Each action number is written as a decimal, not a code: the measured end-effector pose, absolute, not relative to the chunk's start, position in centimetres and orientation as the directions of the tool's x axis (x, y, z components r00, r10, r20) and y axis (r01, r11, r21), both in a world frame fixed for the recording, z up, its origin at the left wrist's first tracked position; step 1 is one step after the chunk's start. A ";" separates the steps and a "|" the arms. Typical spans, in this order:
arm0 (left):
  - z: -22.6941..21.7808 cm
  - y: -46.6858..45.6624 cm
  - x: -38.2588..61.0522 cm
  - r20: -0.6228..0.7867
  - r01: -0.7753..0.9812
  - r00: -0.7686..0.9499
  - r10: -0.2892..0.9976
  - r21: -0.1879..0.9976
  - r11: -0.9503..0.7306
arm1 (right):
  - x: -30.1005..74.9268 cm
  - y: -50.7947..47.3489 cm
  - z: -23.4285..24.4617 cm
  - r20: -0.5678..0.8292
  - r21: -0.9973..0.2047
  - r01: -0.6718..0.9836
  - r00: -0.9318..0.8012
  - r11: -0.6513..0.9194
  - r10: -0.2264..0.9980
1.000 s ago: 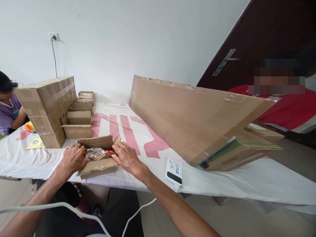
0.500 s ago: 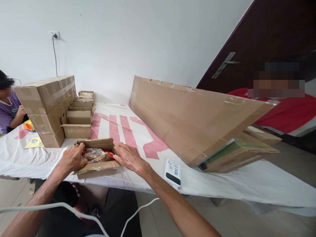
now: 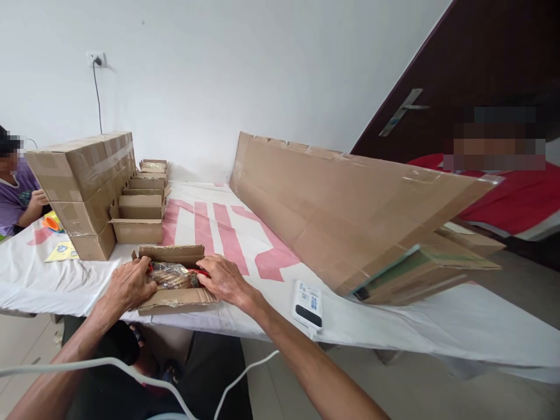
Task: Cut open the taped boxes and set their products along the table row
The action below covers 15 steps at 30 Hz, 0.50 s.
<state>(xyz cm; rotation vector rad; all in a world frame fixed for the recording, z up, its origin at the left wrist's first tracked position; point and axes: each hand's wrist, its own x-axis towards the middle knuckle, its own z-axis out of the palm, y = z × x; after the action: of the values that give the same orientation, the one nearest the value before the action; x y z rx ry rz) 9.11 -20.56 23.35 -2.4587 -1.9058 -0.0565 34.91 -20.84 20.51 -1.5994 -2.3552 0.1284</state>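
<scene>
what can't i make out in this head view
Head view: underside of the clear packet, hidden by the open box.
Head view: packet's right end, partly covered by the right hand.
Head view: print on the white device, too small.
Head view: person in purple, cut by left edge.

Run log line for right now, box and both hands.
open cardboard box: holds red-and-clear plastic packet | left hand: at box's left end | right hand: at box's right end

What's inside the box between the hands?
Inside the box is clear plastic packaging with red parts. The left hand and right hand partly cover it; the bottom is hidden.
</scene>
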 end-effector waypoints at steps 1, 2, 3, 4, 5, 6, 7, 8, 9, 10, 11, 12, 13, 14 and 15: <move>23.3 -20.6 9.0 0.051 0.967 0.256 0.965 -0.001 -0.256 | 35.0 -20.9 20.5 0.196 -0.240 0.894 -0.337 0.379 0.921; 23.2 -20.6 9.0 0.054 0.965 0.262 0.963 0.001 -0.263 | 35.0 -21.0 20.4 0.203 -0.244 0.894 -0.331 0.375 0.921; 23.2 -20.7 9.0 0.056 0.964 0.265 0.962 0.004 -0.266 | 34.9 -21.0 20.3 0.209 -0.249 0.896 -0.320 0.367 0.924; 23.1 -20.7 9.0 0.057 0.963 0.269 0.962 0.008 -0.270 | 34.9 -21.0 20.2 0.214 -0.252 0.900 -0.306 0.355 0.928; 23.1 -20.7 9.1 0.059 0.961 0.274 0.960 0.010 -0.275 | 34.7 -20.9 20.0 0.216 -0.251 0.904 -0.296 0.346 0.930; 23.1 -20.7 9.1 0.062 0.959 0.281 0.958 0.011 -0.282 | 34.6 -20.8 19.8 0.219 -0.247 0.906 -0.294 0.344 0.930; 23.2 -20.7 9.1 0.061 0.958 0.286 0.956 0.009 -0.287 | 34.5 -20.7 19.6 0.224 -0.244 0.904 -0.300 0.352 0.927; 23.2 -20.7 9.1 0.056 0.957 0.290 0.955 0.007 -0.291 | 34.4 -20.6 19.4 0.233 -0.246 0.898 -0.310 0.365 0.922; 23.3 -20.7 9.0 0.049 0.957 0.291 0.956 0.007 -0.291 | 34.4 -20.5 19.2 0.250 -0.255 0.889 -0.319 0.380 0.914; 23.3 -20.7 8.8 0.041 0.958 0.287 0.957 0.011 -0.288 | 34.3 -20.5 18.9 0.274 -0.274 0.878 -0.321 0.393 0.907; 23.4 -20.7 8.7 0.033 0.960 0.279 0.960 0.019 -0.280 | 34.3 -20.5 18.7 0.304 -0.304 0.864 -0.312 0.402 0.900; 23.5 -20.7 8.5 0.026 0.962 0.271 0.962 0.026 -0.272 | 34.4 -20.5 18.4 0.335 -0.341 0.847 -0.294 0.407 0.895; 23.6 -20.8 8.4 0.021 0.963 0.267 0.964 0.029 -0.267 | 34.4 -20.6 18.0 0.366 -0.381 0.829 -0.272 0.410 0.890; 23.6 -20.8 8.4 0.018 0.963 0.266 0.964 0.028 -0.266 | 34.5 -20.6 17.7 0.393 -0.420 0.808 -0.248 0.413 0.886; 23.7 -20.9 8.4 0.017 0.963 0.267 0.963 0.021 -0.267 | 34.5 -20.7 17.4 0.414 -0.456 0.788 -0.224 0.414 0.882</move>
<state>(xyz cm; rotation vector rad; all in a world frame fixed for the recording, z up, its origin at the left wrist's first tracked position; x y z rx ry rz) 8.39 -20.89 23.69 -2.5060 -1.9053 -0.0415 34.52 -20.68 17.37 -1.4112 -2.0497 0.1958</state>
